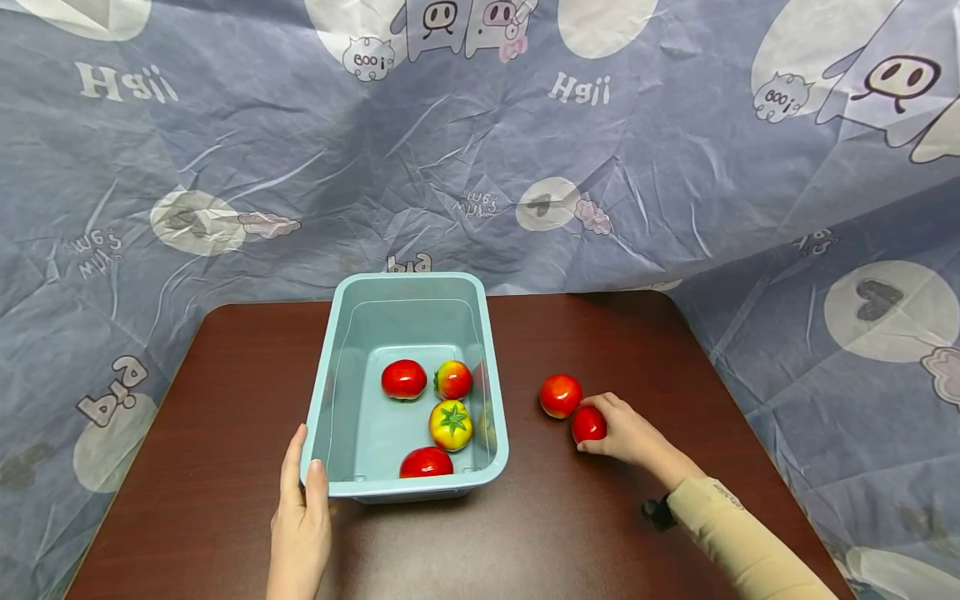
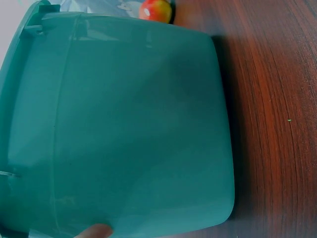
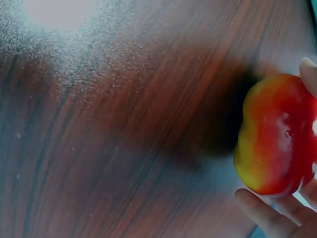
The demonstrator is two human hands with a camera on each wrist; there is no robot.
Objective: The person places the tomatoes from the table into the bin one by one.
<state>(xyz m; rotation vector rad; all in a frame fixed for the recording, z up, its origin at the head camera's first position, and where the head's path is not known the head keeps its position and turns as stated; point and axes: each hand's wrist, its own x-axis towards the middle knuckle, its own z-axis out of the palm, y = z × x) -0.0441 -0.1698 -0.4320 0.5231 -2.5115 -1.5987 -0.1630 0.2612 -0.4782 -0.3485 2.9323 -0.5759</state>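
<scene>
"What do the hands have hold of?"

"The right hand (image 1: 628,432) curls thumb and fingers round a red tomato (image 1: 588,424), right of the bin (image 1: 408,321). The left hand (image 1: 302,527) grasps nothing firmly: its fingers look nearly straight, touching the bin's near left corner."

"What could go wrong?"

"That tomato looks glossy, so a loose fingertip hold might let it slip. The second tomato (image 1: 560,396) sits just beside it; a knock from the fingers could set it rolling. Too hard a push from the left hand might shift the bin and jostle the four fruits (image 1: 451,426) inside."

"And the surface, the room?"

"A dark brown, wood-grained table (image 1: 217,467), shiny near the front. Behind it hangs creased grey-blue cloth (image 1: 420,183), printed with cartoon figures and lettering."
</scene>
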